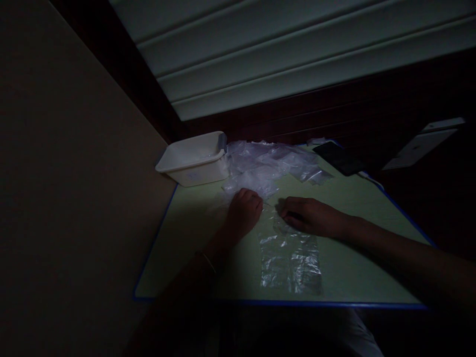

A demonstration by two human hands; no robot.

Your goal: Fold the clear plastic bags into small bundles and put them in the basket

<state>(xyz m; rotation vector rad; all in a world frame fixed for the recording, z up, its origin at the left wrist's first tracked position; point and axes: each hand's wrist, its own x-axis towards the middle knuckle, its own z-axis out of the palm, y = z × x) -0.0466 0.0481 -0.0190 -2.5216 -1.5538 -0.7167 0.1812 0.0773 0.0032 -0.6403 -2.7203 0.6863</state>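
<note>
The clear, crinkled, roughly rectangular plastic bag (pixel 290 267) lies flat on the pale green table with blue edging (pixel 357 267), reaching from the two hands almost to the near edge. The left hand (pixel 244 212) rests by its far left corner, fingers curled under; the right hand (pixel 312 216) is just beside, fingers bent inward over the far right part. In this dim light I cannot tell whether either set actually grips the film. Handling such thin plastic well calls for a light pinch at the very rim, one hand steadying while the other works, since a hard pull would probably stretch or skew it. Smoothing the creases toward the near edge should help the layers lie true. The left knuckles sit close to the loose heap of translucent plastic bags (pixel 260 161) beside the cream rectangular plastic bin (pixel 199 173), so small, low movements would avoid dragging others along.
</note>
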